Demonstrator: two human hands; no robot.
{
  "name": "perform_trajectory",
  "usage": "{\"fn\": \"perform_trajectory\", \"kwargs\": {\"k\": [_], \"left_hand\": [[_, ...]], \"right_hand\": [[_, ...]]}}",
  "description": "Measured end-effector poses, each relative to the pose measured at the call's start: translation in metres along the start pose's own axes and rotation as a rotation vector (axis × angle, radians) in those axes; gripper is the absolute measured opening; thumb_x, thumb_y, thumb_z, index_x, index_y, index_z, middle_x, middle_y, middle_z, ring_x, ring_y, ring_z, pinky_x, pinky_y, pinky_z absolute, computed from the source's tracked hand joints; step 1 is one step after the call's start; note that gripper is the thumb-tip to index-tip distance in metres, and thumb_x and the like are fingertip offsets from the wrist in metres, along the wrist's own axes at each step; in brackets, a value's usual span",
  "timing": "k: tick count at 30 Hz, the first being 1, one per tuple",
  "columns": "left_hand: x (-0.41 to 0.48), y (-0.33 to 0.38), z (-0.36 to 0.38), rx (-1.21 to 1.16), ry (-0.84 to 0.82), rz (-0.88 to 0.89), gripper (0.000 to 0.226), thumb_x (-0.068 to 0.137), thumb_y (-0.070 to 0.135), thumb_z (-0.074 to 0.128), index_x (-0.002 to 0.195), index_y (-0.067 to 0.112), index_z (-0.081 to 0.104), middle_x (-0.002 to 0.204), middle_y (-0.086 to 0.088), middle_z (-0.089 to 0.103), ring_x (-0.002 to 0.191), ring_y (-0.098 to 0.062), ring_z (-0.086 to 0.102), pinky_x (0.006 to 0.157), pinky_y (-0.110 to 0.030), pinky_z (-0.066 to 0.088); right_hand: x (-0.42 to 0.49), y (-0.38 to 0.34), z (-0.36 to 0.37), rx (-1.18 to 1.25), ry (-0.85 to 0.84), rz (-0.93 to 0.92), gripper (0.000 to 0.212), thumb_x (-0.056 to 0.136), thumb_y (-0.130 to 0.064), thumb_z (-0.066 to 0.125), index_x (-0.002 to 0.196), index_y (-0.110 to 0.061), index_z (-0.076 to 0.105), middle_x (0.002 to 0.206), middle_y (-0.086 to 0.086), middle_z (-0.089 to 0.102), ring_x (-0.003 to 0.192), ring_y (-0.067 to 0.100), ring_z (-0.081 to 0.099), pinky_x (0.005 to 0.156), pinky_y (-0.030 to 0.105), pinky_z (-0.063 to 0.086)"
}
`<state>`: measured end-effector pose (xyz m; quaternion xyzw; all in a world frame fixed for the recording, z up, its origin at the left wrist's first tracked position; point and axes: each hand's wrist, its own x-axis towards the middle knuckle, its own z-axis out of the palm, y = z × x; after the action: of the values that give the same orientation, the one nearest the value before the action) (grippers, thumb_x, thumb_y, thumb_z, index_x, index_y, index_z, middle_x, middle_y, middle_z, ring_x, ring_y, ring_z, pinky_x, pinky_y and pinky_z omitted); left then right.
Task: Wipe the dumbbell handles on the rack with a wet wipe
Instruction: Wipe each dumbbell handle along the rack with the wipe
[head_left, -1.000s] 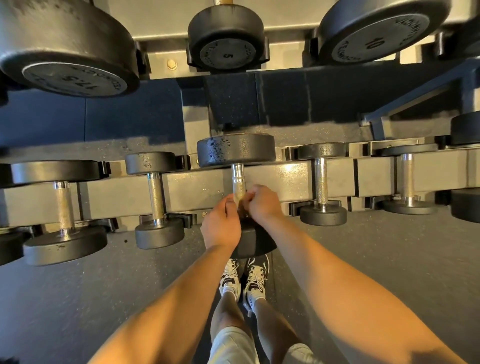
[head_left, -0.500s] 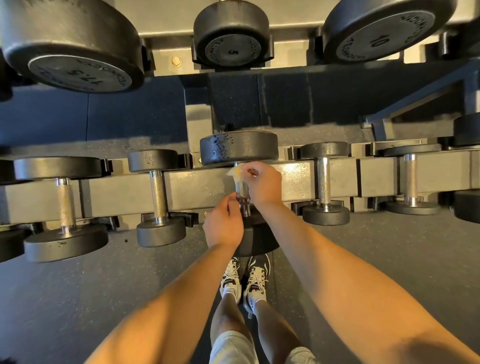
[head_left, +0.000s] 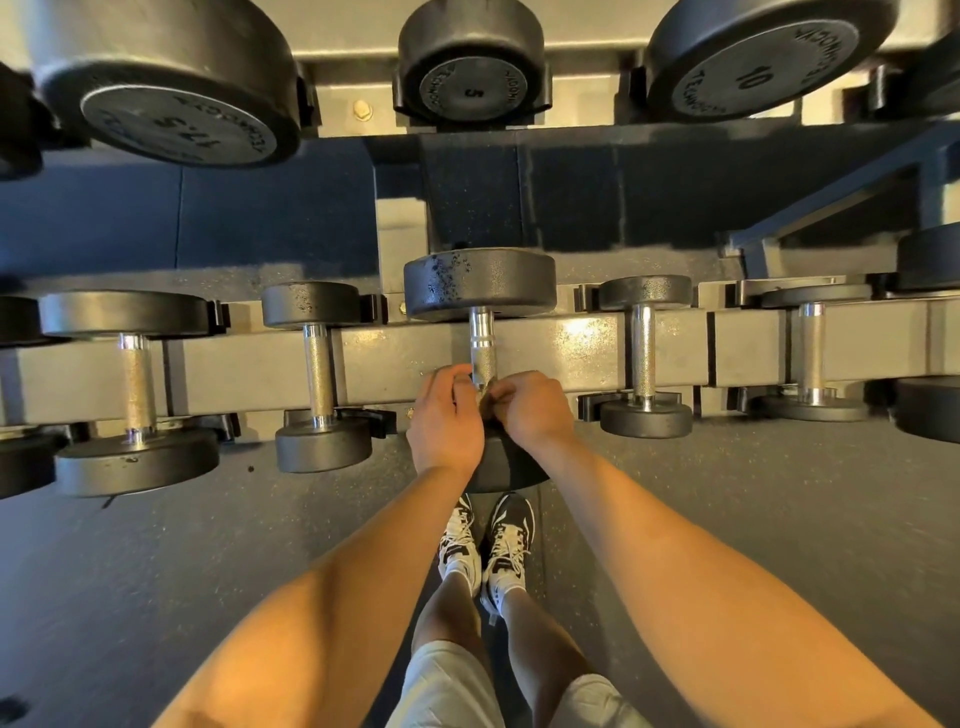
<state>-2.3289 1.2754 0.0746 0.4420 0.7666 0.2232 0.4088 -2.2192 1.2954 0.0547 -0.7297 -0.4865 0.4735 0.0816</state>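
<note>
As I look down the rack (head_left: 249, 374), three dumbbell heads (head_left: 470, 62) at twelve o'clock, five whole dumbbells (head_left: 317, 374) below, two hands, left hand (head_left: 444, 421) and right hand (head_left: 535, 410) both clasping the centre dumbbell's knurled chrome handle (head_left: 483, 343) near its six o'clock end, wet wipe (head_left: 484, 399) scrap between them

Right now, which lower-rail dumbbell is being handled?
The middle dumbbell: left hand and right hand grip the near end of its handle. Its neighbours on either side sit untouched.
</note>
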Motion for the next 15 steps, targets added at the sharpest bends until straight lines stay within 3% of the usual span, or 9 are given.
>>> {"fn": "perform_trajectory", "kwargs": {"k": [5,8,10,12,15], "left_hand": [[0.002,-0.001,-0.003,0.009,-0.121,0.032,0.021,0.104,0.039,0.047,0.121,0.039,0.058,0.121,0.015,0.063,0.104,-0.007,0.060,0.087,-0.032,0.049],[0.013,0.002,-0.012,-0.067,-0.197,0.087,0.012,0.104,0.031,0.053,0.114,0.037,0.055,0.111,0.018,0.062,0.099,0.006,0.058,0.077,-0.014,0.044],[0.024,0.005,-0.016,-0.058,-0.214,0.115,0.008,0.103,0.021,0.053,0.105,0.027,0.058,0.101,0.014,0.062,0.093,0.009,0.055,0.073,-0.011,0.041],[0.036,0.007,-0.018,-0.122,-0.127,0.065,0.009,0.102,0.014,0.053,0.097,0.020,0.059,0.095,0.010,0.062,0.090,0.002,0.058,0.078,-0.022,0.049],[0.060,0.012,-0.012,-0.351,-0.027,-0.119,0.010,0.097,0.017,0.056,0.092,0.024,0.060,0.094,0.007,0.065,0.095,-0.013,0.064,0.093,-0.037,0.053]], "right_hand": [[-0.025,-0.011,0.005,0.261,0.174,-0.095,0.026,0.095,-0.011,0.058,0.103,-0.032,0.071,0.100,-0.014,0.072,0.095,0.007,0.066,0.088,0.034,0.055],[-0.027,-0.014,0.008,0.245,0.219,-0.034,0.020,0.098,-0.020,0.053,0.107,-0.037,0.055,0.092,-0.015,0.070,0.084,0.010,0.065,0.077,0.034,0.052],[-0.028,-0.016,0.008,0.191,0.239,-0.010,0.013,0.102,-0.027,0.049,0.110,-0.038,0.049,0.092,-0.012,0.071,0.080,0.014,0.065,0.069,0.031,0.044],[-0.030,-0.018,0.009,0.121,0.280,0.003,0.013,0.103,-0.031,0.046,0.115,-0.034,0.052,0.098,-0.009,0.072,0.085,0.018,0.065,0.070,0.029,0.037],[-0.029,-0.019,0.011,0.057,0.335,0.043,0.017,0.101,-0.026,0.048,0.114,-0.032,0.057,0.098,-0.008,0.071,0.086,0.020,0.066,0.072,0.027,0.036]]}}
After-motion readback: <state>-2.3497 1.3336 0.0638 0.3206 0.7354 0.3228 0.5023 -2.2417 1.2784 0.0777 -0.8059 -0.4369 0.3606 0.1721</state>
